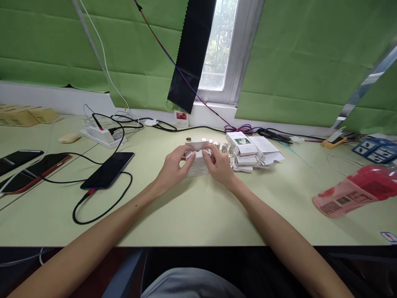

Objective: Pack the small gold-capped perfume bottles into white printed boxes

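Between my two hands is a small white box [198,167] with fine print on its near face and its top flap raised. My left hand [178,163] grips the box's left upper edge, thumb at the front. On the other side my right hand [218,164] pinches the right upper edge. Several small glass bottles with shiny silver caps [224,147] stand in a row behind and to the right of my hands. Next to them lies a pile of flat white cartons [242,145], the top one bearing a flower picture. My hands partly hide the bottles.
A phone [108,170] with a plugged-in cable lies at left, near a white power strip [102,134]. More phones lie further left. A pink-red plastic bottle [350,192] rests on the right side. Cables run along the wall, and the table's front edge [198,246] is near me.
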Motion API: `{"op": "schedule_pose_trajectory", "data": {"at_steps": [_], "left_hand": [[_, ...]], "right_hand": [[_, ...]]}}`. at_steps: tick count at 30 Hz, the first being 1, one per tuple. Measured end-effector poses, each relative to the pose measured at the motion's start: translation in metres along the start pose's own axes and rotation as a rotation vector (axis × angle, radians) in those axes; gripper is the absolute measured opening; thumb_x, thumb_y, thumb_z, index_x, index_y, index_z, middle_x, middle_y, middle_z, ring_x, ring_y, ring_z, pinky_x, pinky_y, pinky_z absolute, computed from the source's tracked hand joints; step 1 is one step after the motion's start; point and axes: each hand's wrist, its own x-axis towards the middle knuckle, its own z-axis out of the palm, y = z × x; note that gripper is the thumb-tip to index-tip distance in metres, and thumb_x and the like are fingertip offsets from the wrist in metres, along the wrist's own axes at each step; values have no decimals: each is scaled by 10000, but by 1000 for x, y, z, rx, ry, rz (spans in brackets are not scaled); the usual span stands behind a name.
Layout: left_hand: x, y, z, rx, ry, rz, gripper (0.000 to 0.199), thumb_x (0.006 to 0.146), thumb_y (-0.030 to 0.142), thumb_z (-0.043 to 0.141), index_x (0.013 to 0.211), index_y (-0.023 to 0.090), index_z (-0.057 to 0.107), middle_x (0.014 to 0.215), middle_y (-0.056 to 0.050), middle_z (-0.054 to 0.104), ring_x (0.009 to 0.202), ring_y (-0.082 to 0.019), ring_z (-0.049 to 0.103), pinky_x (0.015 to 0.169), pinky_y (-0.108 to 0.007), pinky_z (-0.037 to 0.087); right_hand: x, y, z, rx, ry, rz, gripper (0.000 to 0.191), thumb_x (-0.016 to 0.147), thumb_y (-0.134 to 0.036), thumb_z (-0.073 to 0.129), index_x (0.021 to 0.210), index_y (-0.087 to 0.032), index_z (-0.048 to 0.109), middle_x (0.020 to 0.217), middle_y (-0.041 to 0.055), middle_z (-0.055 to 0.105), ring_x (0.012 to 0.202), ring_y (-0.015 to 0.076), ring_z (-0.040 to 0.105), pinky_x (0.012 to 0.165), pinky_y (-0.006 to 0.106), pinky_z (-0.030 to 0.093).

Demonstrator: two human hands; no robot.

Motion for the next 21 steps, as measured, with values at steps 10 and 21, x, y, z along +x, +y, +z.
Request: {"op": "schedule_pose_trajectory", "data": {"at_steps": [10, 21], "left_hand": [[1, 1, -1, 25, -8, 5, 255, 1007, 406, 474, 1097, 217, 619, 1100, -51, 706, 940, -175, 662, 826, -334, 591], [1, 4, -3, 47, -4, -2, 236, 1005, 390, 486, 1085, 216, 623, 1082, -43, 711, 922, -170, 665, 805, -313, 577]], "right_hand": [[0, -3, -1, 32, -12, 24, 186, 1029, -355, 457, 1085, -218, 569, 557, -76, 384, 488, 139, 417, 554, 279, 312], [0, -4, -1, 57, -20, 20, 177, 1037, -354, 449, 1085, -224, 559, 560, -79, 354, 484, 140, 403, 552, 279, 305]]}}
